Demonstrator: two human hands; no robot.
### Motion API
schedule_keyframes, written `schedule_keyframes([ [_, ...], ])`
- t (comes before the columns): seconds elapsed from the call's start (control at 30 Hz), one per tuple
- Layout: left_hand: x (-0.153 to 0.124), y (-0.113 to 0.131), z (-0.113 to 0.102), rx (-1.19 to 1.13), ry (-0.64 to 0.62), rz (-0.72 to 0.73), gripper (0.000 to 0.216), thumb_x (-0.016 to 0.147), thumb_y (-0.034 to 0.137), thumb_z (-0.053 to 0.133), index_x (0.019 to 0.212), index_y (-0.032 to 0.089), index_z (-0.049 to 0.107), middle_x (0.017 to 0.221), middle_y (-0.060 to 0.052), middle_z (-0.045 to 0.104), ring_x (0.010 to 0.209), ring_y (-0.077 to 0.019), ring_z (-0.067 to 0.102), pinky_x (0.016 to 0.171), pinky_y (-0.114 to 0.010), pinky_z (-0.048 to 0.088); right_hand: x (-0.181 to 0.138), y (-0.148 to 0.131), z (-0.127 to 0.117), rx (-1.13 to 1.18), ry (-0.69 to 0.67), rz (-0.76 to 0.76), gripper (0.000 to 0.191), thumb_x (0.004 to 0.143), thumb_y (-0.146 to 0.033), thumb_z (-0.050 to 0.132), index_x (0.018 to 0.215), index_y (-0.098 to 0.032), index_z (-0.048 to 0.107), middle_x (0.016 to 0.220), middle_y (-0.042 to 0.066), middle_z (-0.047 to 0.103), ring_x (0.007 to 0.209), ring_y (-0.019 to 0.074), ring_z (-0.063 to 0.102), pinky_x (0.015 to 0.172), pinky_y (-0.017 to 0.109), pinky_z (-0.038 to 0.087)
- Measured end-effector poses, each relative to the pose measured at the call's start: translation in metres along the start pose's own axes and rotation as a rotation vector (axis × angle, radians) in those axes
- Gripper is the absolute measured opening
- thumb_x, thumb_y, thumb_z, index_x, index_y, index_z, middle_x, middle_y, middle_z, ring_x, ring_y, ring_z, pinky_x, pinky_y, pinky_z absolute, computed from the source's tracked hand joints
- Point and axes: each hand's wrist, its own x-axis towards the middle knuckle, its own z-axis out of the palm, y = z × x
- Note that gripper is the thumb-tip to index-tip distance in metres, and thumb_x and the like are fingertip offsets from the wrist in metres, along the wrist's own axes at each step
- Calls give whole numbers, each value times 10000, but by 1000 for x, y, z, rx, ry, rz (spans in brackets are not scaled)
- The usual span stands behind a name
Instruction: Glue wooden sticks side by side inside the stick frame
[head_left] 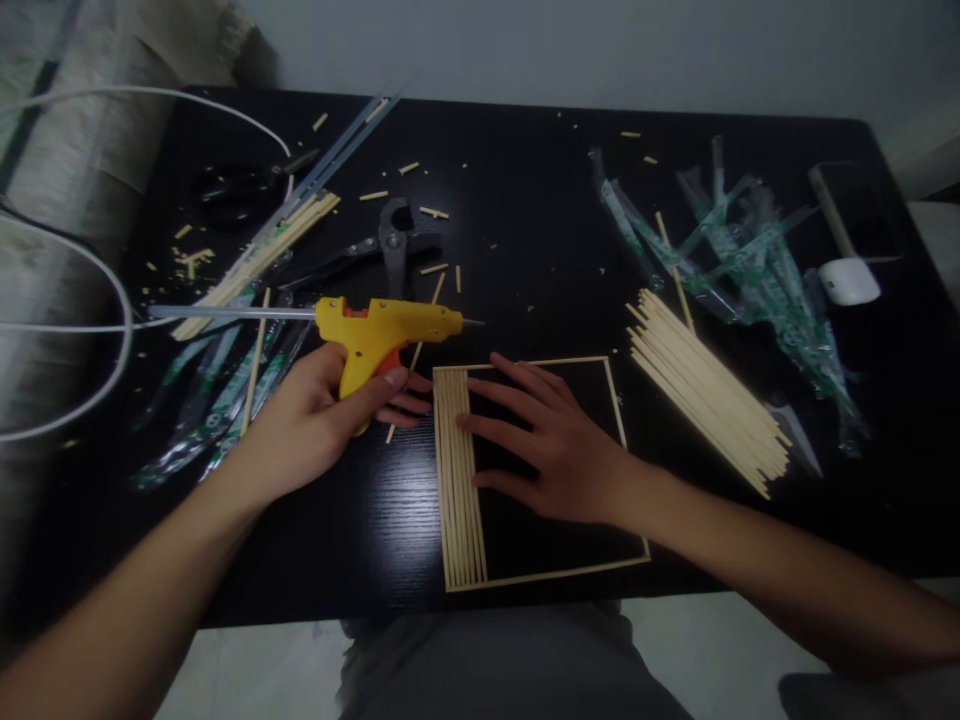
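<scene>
In the head view my left hand (330, 410) is wrapped round the handle of a yellow hot glue gun (386, 325). A long glue stick (232, 313) juts from its back, and its nozzle points right. My right hand (551, 435) lies with fingers spread over a square frame of thin wooden sticks (551, 575). Its fingertips touch a row of wooden sticks (457, 480) set side by side along the frame's left side. Part of the frame's top edge is hidden behind my fingers.
A bundle of wooden sticks (705, 390) lies right of the frame, with clear wrappers (765, 260) behind. At the back are pliers (394, 240), scissors (240, 190) and stick scraps. A white case (849, 281) sits far right; a white cable (127, 330) loops at left.
</scene>
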Motion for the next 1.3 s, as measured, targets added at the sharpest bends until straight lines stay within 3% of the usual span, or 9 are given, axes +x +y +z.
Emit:
schedule_keyframes([
  [0.17,-1,-1,-8,9,63,91,332,965,450,818,851,141,771,649,-32,743,458,-125,641,445,-211,533,-1,1,1,-4,16,-15,441,1096,-460,709,1453,-202,678,1611,172,643,1665,412,409,1259,665,464],
  [0.33,-3,-8,-15,-29,165,149,319,994,427,782,822,160,756,645,-12,703,470,-103,571,422,-214,434,-1,1,2,8,19,-5,431,1096,-465,709,1459,-235,675,1618,176,626,1675,400,399,1249,675,469],
  [0.57,-2,-6,-15,-11,183,152,313,981,428,774,793,179,745,601,-9,671,447,-110,544,411,-234,410,-1,2,2,10,17,-17,483,1087,-459,725,1487,-198,651,1589,181,651,1669,408,403,1258,670,466],
  [0.7,-1,-1,-7,87,60,109,316,972,464,782,884,160,794,704,-46,763,476,-122,628,467,-233,506,-1,1,1,8,-1,-6,508,1086,-470,718,1508,-198,641,1610,176,643,1677,403,389,1264,675,463],
  [0.83,-2,0,5,107,35,84,370,962,503,793,988,134,814,1023,-136,858,762,-203,800,702,-285,693,0,1,0,6,4,-5,503,1085,-462,718,1496,-178,655,1617,187,639,1678,406,385,1268,677,458],
  [1.3,-3,-2,10,72,75,-11,351,944,526,797,1028,186,826,1096,-136,866,908,-283,848,811,-390,727,0,0,0,2,-4,7,497,1092,-477,702,1492,-184,666,1615,182,646,1668,402,408,1269,669,454],
])
